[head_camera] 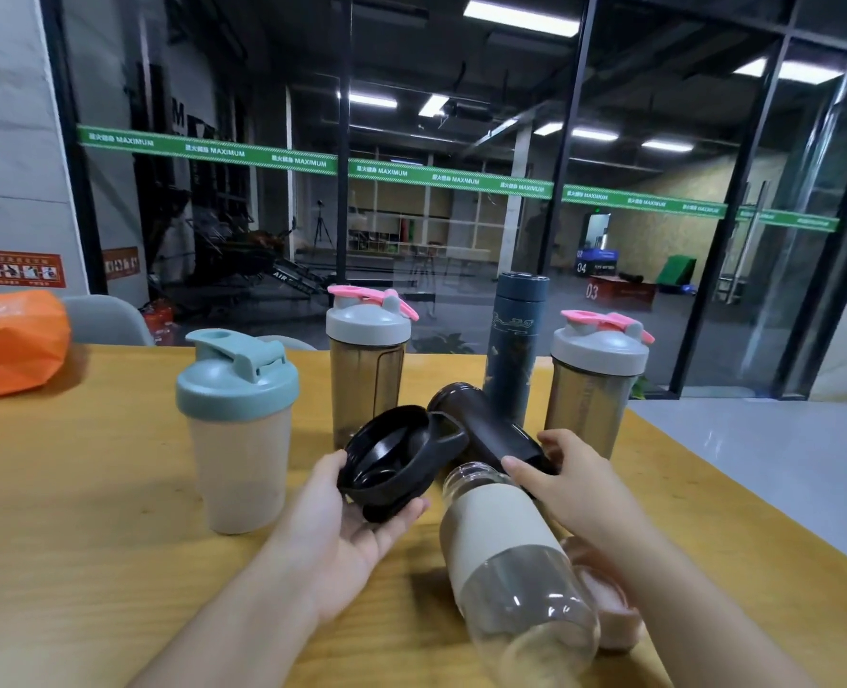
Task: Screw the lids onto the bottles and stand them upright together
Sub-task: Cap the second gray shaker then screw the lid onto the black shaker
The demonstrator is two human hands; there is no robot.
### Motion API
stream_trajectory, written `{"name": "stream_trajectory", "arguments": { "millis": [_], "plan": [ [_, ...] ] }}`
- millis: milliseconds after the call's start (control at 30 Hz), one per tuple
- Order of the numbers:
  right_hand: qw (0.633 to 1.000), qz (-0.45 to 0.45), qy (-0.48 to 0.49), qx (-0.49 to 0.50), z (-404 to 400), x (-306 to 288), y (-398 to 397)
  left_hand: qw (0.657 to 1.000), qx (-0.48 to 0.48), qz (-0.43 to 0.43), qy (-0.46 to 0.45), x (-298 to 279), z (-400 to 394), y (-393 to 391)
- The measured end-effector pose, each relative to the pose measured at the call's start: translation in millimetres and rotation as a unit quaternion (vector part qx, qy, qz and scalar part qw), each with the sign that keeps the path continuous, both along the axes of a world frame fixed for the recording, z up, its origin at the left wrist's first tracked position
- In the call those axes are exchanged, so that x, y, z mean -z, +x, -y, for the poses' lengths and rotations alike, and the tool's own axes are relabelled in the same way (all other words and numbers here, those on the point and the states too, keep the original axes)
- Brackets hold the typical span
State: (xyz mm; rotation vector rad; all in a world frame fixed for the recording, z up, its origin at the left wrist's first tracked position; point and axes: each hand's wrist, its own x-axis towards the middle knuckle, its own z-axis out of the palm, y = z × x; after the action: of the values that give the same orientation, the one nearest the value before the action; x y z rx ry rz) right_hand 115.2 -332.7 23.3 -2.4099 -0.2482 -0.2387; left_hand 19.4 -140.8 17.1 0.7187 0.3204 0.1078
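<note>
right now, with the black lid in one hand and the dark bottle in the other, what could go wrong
1. The clear bottle lies uncapped on its side between both forearms; a nudge could roll it toward the table edge.
2. The left hand holds the black lid underside-up, so it needs flipping and could slip.
3. The right hand grips the tilted dark bottle close to a standing pink-lidded shaker; swinging it upright could knock that over.
</note>
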Motion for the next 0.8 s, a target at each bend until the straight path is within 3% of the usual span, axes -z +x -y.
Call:
{"name": "stream_trajectory", "arguments": {
  "millis": [300, 467, 800],
  "plan": [
    [0.998, -0.059, 0.015, 0.013, 3.0, 3.3, 4.0, 0.997, -0.035, 0.055, -0.028, 4.4, 4.0, 3.9],
    [0.995, -0.080, 0.057, -0.004, 5.7, 4.2, 8.1, 0.996, -0.074, 0.044, -0.026, 7.7, 7.1, 7.1],
    [0.991, 0.017, 0.130, -0.021, 10.5, -1.3, 3.2, 0.993, -0.091, 0.029, -0.065, 2.0, 7.8, 7.8]
  ]
}}
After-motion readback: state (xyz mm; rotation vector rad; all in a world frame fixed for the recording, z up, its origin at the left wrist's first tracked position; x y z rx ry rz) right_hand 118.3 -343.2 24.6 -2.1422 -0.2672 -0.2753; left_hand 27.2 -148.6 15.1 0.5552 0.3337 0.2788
